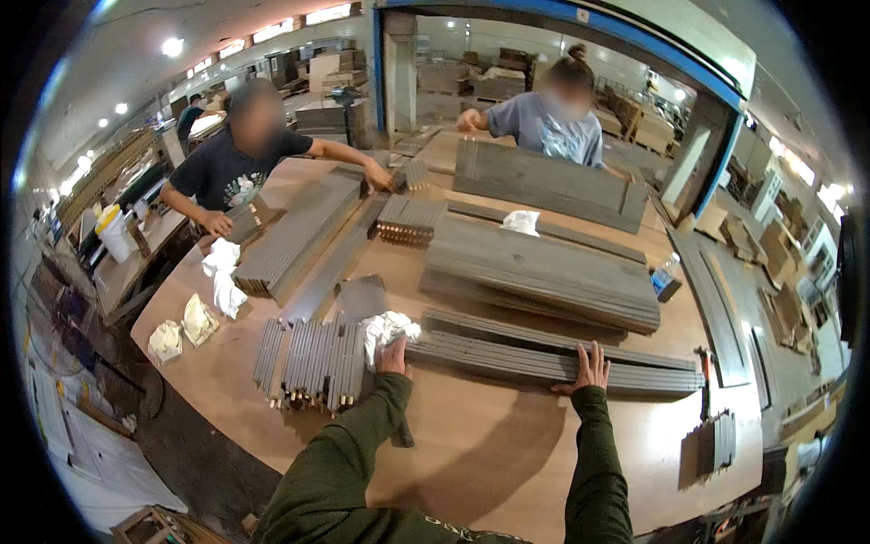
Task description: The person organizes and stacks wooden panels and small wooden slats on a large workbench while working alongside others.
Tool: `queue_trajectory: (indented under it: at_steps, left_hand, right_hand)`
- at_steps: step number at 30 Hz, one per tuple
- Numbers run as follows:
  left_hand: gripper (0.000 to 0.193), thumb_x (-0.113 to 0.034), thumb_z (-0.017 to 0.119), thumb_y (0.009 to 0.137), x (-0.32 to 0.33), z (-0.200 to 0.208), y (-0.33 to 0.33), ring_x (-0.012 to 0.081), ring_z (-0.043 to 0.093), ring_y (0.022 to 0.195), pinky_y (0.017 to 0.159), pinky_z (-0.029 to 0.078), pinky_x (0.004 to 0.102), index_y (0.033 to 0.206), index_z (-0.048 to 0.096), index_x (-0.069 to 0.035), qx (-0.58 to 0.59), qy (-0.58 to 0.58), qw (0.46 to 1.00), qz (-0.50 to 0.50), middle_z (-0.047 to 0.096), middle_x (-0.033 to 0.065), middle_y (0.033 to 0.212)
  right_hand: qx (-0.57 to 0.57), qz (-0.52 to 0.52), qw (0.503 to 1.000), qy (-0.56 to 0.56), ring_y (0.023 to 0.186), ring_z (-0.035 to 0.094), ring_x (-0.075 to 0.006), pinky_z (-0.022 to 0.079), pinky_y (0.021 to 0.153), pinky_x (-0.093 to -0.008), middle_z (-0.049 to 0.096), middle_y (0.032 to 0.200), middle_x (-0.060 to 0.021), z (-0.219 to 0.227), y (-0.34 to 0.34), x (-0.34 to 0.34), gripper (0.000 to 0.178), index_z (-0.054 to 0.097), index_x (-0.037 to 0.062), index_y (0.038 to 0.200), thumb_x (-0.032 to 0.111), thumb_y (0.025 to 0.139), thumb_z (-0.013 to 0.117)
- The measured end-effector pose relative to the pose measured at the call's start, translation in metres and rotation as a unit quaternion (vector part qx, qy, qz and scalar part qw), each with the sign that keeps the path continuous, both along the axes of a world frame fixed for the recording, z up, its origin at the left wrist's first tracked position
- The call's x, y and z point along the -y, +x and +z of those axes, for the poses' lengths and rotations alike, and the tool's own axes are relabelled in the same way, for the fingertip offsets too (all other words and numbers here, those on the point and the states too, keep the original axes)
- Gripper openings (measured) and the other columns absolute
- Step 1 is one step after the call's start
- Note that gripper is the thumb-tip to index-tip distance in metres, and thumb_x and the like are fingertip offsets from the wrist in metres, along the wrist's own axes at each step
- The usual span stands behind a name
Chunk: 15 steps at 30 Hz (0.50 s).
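Observation:
My left hand [394, 357] is closed against a crumpled white cloth [388, 328], at the left end of a stack of long grey strips [517, 361]. Toward the right part of that stack, my right hand [590, 369] rests on the near side, fingers spread and thumb out to the left. Left of the cloth lies a bundle of short grey strips [313, 363] with pale wooden ends. A small grey board [361, 297] sits just behind the cloth.
Wide grey panels [544, 272] are piled behind the strips. Two people work across the tabletop [471, 453]; one holds up a grey panel [548, 184]. A bottle [666, 270], a hammer [704, 381] and a small strip bundle [722, 442] lie to the right; rags [224, 276] lie left.

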<state>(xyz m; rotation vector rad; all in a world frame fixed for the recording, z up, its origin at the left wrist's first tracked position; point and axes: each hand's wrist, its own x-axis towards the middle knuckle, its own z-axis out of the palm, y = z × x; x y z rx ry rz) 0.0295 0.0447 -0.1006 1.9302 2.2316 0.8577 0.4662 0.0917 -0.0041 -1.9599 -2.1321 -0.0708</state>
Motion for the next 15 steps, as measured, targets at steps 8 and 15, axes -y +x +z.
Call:
queue_trajectory:
  at_steps: [8,15]
  left_hand:
    - [0.062,-0.026,0.053,0.079,-0.005,-0.004,-0.002,0.0326,0.034,0.123,0.105,0.019,0.0450,0.132,0.026,-0.008,0.048,0.050,0.997,0.019,0.036,0.0166,0.133]
    - [0.049,-0.024,0.060,0.074,0.081,0.068,0.030,0.0307,0.038,0.120,0.101,0.026,0.0488,0.120,0.048,-0.013,0.164,0.118,0.957,-0.207,0.037,0.0158,0.133]
  right_hand:
    - [-0.100,-0.171,0.980,0.025,0.134,0.010,-0.0308,0.016,0.104,-0.0538,0.015,0.145,-0.0113,-0.030,-0.030,0.000,0.110,0.017,0.0246,0.139,0.033,0.052,0.083]
    - [-0.135,-0.131,0.968,0.167,0.124,0.029,-0.0377,0.029,0.098,-0.0508,0.027,0.137,-0.0186,-0.122,-0.047,0.094,0.098,0.020,0.0127,0.138,0.036,0.061,0.075]
